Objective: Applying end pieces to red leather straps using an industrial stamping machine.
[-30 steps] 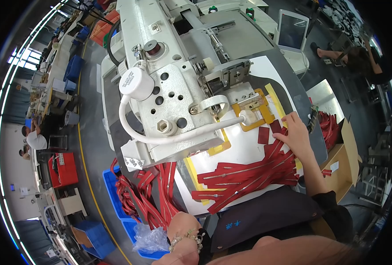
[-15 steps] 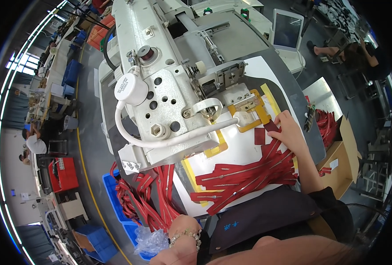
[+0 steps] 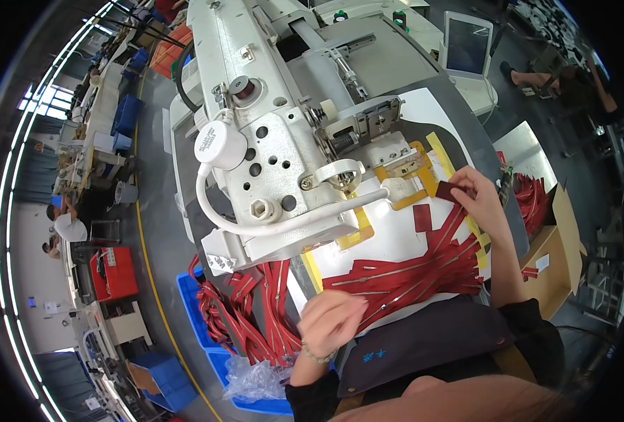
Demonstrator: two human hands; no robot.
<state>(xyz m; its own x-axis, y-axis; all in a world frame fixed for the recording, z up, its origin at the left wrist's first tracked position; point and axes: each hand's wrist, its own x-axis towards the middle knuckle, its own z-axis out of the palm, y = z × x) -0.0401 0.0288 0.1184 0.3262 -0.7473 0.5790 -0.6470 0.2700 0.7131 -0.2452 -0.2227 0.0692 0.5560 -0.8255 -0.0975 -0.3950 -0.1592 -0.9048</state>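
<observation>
We pinch the dark red patch (image 3: 450,191) between thumb and fingers of our right hand (image 3: 478,198), to the right of the yellow frame (image 3: 419,156). To handle it well, we should probably grip only its edge, so it lies flat. Our right forearm reaches forward; our left hand (image 3: 331,320) curls loosely beside the red zippers (image 3: 414,276), and we cannot tell if its blurred fingers hold anything.
</observation>
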